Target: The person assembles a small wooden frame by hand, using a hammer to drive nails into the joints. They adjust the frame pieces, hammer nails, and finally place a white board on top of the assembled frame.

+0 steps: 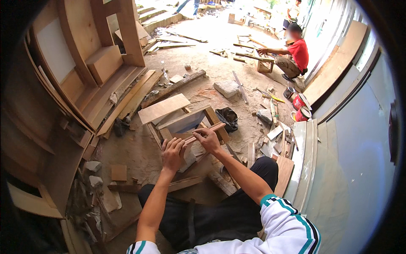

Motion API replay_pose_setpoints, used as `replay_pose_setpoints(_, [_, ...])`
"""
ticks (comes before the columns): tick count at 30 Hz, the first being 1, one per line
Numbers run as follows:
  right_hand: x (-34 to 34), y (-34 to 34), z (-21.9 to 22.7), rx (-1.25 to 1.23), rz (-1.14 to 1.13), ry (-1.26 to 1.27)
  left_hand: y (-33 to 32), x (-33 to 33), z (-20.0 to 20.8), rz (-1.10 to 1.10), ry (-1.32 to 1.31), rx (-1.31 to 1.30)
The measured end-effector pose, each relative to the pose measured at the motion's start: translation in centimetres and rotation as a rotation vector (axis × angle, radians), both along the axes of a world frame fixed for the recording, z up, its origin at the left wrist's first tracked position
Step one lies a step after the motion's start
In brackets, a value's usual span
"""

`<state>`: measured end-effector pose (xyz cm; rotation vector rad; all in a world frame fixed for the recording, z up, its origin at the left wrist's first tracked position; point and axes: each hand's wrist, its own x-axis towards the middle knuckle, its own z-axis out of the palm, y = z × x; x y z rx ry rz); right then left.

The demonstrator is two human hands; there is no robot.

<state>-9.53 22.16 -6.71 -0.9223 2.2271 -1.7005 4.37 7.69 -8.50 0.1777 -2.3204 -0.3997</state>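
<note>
Both my hands are out in front of me at a thin wooden strip (217, 126), which lies slantwise above a small wooden frame (184, 120). My left hand (172, 154) has its fingers curled over the strip's lower left end. Farther along, my right hand (207, 140) pinches the strip between thumb and fingers. The frame is box-like, with open sides and a pale flat board (164, 109) at its far left corner. My hands cover part of the frame's near side.
A large wooden cabinet (101, 63) stands at left. Planks, a grey stone (226, 88), a black plastic bag (227, 119), wood offcuts and red cans (303, 113) litter the ground. A person in a red shirt (298, 54) squats far right by a wooden frame. A grey panel (359, 139) borders the right.
</note>
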Motion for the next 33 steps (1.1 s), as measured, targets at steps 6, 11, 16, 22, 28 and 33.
replay_pose_setpoints(6, [1.5,-1.3,0.8,0.051,-0.052,0.110,-1.4,0.7,-1.8,0.027,0.246,0.187])
replay_pose_setpoints(11, [1.7,-1.6,0.6,0.056,-0.076,0.157,-1.3,1.0,-3.3,0.056,0.299,0.379])
replay_pose_setpoints(16, [2.6,-2.4,0.8,-0.010,-0.136,0.093,-1.4,1.4,-2.7,0.135,0.330,0.303])
replay_pose_setpoints(22, [2.9,-2.5,0.8,-0.003,-0.178,0.165,-1.5,1.2,-3.0,0.212,0.321,0.223])
replay_pose_setpoints(28, [3.7,-2.7,1.9,-0.034,-0.220,0.019,-1.9,1.2,-4.2,0.255,0.279,0.346])
replay_pose_setpoints(33, [3.0,-4.0,1.2,-0.153,-0.185,0.119,-1.7,0.7,-3.6,0.240,0.381,0.321])
